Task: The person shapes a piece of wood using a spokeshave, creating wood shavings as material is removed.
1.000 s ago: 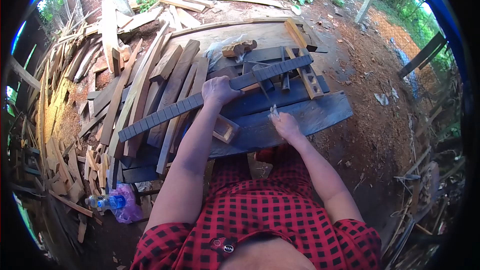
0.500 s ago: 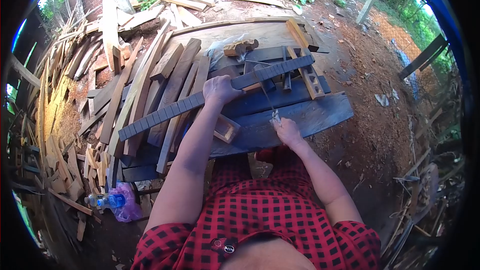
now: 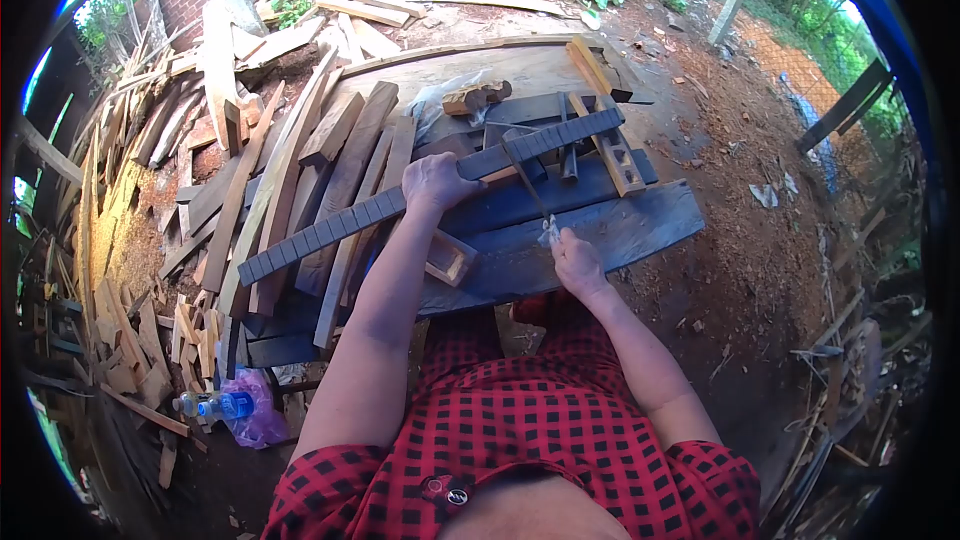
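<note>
A long dark wooden strip (image 3: 340,225), crossed by many evenly spaced lines, lies slantwise over the workbench (image 3: 640,225). My left hand (image 3: 436,183) is wrapped round the strip near its middle. My right hand (image 3: 578,260), nearer the bench's front edge, is closed round the pale, wrapped-looking handle of a thin saw-like tool (image 3: 530,185). The tool's narrow blade runs up and left from the hand to the strip and meets it right of my left hand. Below the strip, a small hollowed wooden block (image 3: 451,258) sits beside my left forearm.
Several loose boards (image 3: 350,155) cover the bench's left side. A wooden piece with square holes (image 3: 618,165) and a rough wood chunk (image 3: 476,97) lie toward the back right. A pink plastic bag (image 3: 262,420) and bottles (image 3: 228,405) are at lower left.
The view has shifted slightly. My right hand and the tool have moved a little relative to the strip; my left hand keeps its hold.
</note>
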Available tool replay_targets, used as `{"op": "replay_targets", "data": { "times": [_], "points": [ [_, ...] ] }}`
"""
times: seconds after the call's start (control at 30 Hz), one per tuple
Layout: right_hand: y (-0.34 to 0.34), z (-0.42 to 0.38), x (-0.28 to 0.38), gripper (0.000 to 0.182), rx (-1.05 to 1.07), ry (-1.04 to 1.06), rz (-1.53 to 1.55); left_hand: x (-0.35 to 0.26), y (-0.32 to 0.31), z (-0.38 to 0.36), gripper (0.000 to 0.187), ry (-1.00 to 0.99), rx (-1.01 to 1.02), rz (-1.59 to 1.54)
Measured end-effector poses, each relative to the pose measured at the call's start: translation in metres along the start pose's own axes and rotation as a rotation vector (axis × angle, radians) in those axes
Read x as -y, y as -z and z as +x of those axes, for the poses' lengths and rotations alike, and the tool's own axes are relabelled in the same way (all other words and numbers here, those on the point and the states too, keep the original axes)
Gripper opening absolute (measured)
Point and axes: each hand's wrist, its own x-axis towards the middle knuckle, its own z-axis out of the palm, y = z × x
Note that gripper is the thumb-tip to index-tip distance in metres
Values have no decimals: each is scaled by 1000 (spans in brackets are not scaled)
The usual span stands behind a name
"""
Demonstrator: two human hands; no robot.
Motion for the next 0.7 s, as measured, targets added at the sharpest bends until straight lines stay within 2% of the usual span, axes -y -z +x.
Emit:
{"op": "replay_targets", "data": {
  "times": [0.2, 0.47, 0.7],
  "points": [
    [4, -14, -5, 23, 5, -3, -37, 0, 0, 3, 66, 2, 10, -1],
    [-9, 48, 23, 28, -2, -39, -33, 0, -1, 3, 66, -1, 6, 8],
    [-3, 3, 4, 28, 28, -30, -15, 2, -1, 2, 66, -15, 2, -3]
  ]
}}
